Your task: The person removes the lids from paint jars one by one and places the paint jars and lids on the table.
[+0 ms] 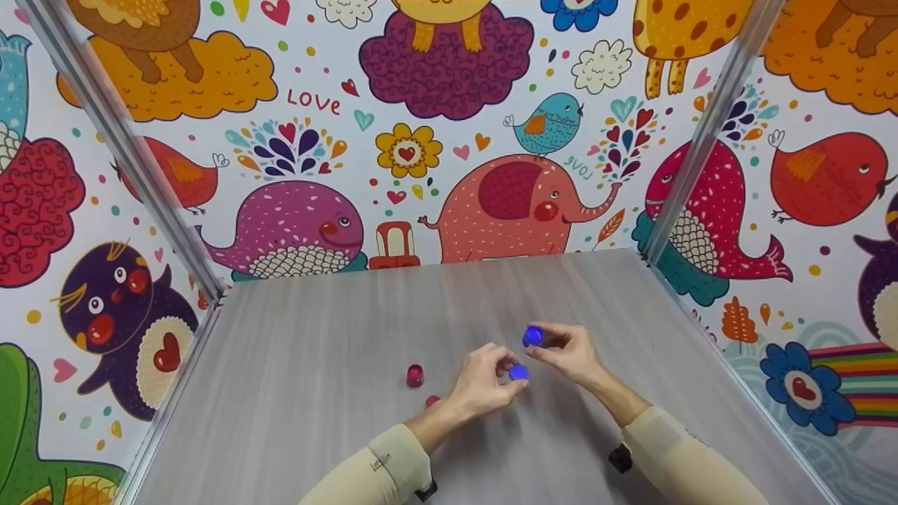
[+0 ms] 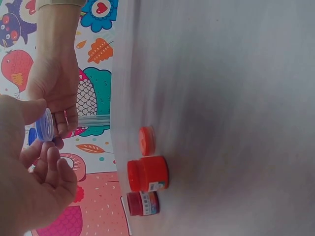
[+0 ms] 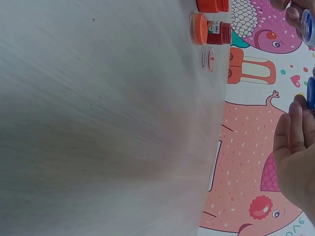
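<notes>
My left hand [image 1: 484, 382] pinches a round blue lid [image 1: 518, 372] between thumb and fingers; in the left wrist view the lid [image 2: 45, 125] has a see-through rim. Just to its right, my right hand [image 1: 570, 352] grips a small blue jar [image 1: 533, 336] by its sides, its round end facing the head camera. The two blue pieces are held close together above the table, with a gap between them. In the right wrist view only a blue edge of the jar [image 3: 311, 93] shows beside the fingers, the rest cut off by the frame.
On the grey table [image 1: 316, 337], left of my hands, stands a dark red jar [image 1: 415, 375]. Near it are an orange-red jar [image 2: 152, 173], an orange lid [image 2: 146, 141] and a small see-through lid [image 3: 207, 59]. Patterned walls with metal posts enclose the table at the back and sides.
</notes>
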A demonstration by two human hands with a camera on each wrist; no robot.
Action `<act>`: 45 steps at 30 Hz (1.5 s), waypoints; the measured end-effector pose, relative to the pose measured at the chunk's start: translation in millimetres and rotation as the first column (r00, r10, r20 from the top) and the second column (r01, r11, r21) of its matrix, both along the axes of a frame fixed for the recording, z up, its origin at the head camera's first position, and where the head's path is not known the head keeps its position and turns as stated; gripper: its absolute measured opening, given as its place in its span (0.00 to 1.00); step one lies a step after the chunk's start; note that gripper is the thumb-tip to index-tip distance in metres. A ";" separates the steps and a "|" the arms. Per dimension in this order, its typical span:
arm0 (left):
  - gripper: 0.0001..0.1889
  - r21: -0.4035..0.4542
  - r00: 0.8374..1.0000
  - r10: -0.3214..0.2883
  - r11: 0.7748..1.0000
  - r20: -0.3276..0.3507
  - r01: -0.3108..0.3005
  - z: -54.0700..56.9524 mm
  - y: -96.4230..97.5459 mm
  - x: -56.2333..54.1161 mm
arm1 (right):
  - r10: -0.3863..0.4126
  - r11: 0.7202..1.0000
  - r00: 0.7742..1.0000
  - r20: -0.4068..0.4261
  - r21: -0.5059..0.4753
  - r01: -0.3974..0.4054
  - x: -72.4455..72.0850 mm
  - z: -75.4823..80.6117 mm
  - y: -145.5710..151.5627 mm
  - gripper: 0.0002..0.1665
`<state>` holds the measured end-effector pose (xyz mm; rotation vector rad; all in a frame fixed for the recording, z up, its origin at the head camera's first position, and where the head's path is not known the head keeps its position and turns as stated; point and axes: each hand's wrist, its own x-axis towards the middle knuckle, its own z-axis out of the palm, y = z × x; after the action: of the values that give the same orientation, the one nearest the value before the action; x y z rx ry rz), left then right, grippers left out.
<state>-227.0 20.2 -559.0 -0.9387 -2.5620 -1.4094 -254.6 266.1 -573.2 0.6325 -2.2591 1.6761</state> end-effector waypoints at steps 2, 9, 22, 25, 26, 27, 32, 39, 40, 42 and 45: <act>0.14 -0.001 1.000 -0.001 1.000 -0.001 0.001 0.1 0.5 0.8 | -0.003 1.000 1.000 0.016 0.009 0.003 0.4 0.5 0.3 0.25; 0.15 -0.024 1.000 -0.011 1.000 0.007 0.011 -2.2 3.5 4.0 | -0.026 1.000 0.999 0.039 0.018 0.026 -0.9 -0.3 0.5 0.21; 0.14 -0.140 0.998 0.009 0.990 -0.070 -0.019 -14.7 12.5 12.8 | -0.111 0.989 0.994 0.017 0.100 0.109 -2.6 -3.1 1.5 0.20; 0.13 -0.179 0.991 0.010 0.983 -0.133 -0.034 -18.5 17.0 14.5 | -0.117 0.984 0.993 0.012 0.137 0.115 -5.0 -6.5 3.5 0.20; 0.13 -0.199 0.987 0.010 0.979 -0.158 -0.042 -19.8 18.6 15.1 | -0.122 0.982 0.992 0.016 0.150 0.118 -6.0 -7.7 4.2 0.20; 0.13 -0.223 0.983 0.011 0.973 -0.184 -0.053 -20.8 20.2 15.6 | -0.127 0.979 0.992 0.016 0.164 0.122 -6.9 -9.0 5.0 0.21; 0.15 -0.367 0.954 0.000 0.923 -0.300 -0.116 -24.7 27.4 18.6 | -0.150 0.962 0.988 0.037 0.234 0.138 -10.8 -13.2 8.3 0.20; 0.17 -0.520 0.918 -0.068 0.839 -0.391 -0.160 -30.0 38.0 18.0 | -0.188 0.930 0.978 0.092 0.336 0.147 -15.9 -15.4 11.8 0.21; 0.17 -0.542 0.917 -0.081 0.825 -0.391 -0.158 -30.7 39.7 17.7 | -0.195 0.925 0.975 0.101 0.351 0.149 -16.7 -16.0 12.4 0.21; 0.16 -0.576 0.915 -0.102 0.802 -0.390 -0.156 -32.2 42.6 17.2 | -0.202 0.916 0.972 0.118 0.374 0.145 -17.7 -17.3 13.5 0.22; 0.16 -0.613 0.899 -0.131 0.771 -0.417 -0.172 -36.9 47.1 15.5 | -0.210 0.902 0.969 0.132 0.409 0.139 -18.8 -20.0 14.3 0.23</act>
<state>-211.5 67.3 -596.0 -1.1227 -2.6658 -0.1995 -273.4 280.4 -593.3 0.3548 -2.7222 1.2362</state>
